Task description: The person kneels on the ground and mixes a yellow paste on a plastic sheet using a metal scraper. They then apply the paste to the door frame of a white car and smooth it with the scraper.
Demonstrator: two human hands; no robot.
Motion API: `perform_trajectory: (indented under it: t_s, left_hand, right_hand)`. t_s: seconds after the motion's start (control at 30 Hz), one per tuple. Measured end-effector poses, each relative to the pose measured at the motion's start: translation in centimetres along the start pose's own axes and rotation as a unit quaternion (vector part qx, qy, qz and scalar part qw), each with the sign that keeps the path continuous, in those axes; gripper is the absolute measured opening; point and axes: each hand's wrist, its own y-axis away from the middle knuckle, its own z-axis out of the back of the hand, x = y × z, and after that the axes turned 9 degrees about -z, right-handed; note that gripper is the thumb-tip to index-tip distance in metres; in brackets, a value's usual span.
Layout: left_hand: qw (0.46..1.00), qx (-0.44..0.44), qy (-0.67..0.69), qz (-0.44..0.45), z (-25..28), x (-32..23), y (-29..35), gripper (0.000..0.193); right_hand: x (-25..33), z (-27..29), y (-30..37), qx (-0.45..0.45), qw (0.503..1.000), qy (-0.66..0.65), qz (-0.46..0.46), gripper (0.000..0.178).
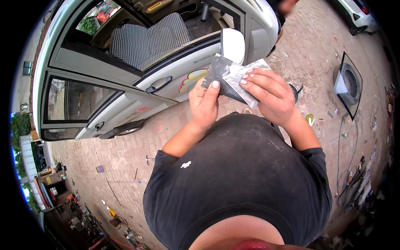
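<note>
In front of my chest, my left hand (203, 105) grips a dark grey flat plate (220, 71), its thumb lying along the near edge. My right hand (273, 92) holds a paler, silvery flat sheet (245, 92), with the fingers spread over its upper side. The pale sheet lies at an angle across the right part of the dark plate, apparently touching it. A whitish smear shows where the two overlap; what it is I cannot make out. Both hands are closed. Just beyond them is the white wing mirror (232, 45) of a van.
The white van (166, 88) stands close at the left, a checked seat (146, 43) visible through its window. Another person (286, 7) is partly seen at the top. On the brick paving are a dark square panel with a ring (353, 85), a tin (309, 118) and scattered tools.
</note>
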Motion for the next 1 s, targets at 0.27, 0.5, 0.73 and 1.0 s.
perform_trajectory:
  t_s: [0.27,0.5,0.73,1.0]
  left_hand:
    - [0.938,0.071,0.301,0.158,-0.8,-3.4,-1.0,0.041]
    - [0.882,0.133,0.403,0.204,-1.9,-3.7,-0.4,0.042]
    - [0.974,0.028,0.217,0.062,-2.5,-2.9,-1.2,0.033]
    - [0.989,-0.012,-0.072,-0.128,-2.2,0.9,-0.1,0.021]
  right_hand:
    - [1.2,0.8,1.3,-0.004,0.99,-0.094,0.105,0.058]
    - [0.7,0.0,4.0,-0.084,0.992,-0.069,0.058,0.028]
    - [-0.7,-0.3,5.6,-0.271,0.938,-0.042,-0.214,0.019]
    - [0.7,1.1,1.0,-0.102,0.992,0.074,-0.019,0.038]
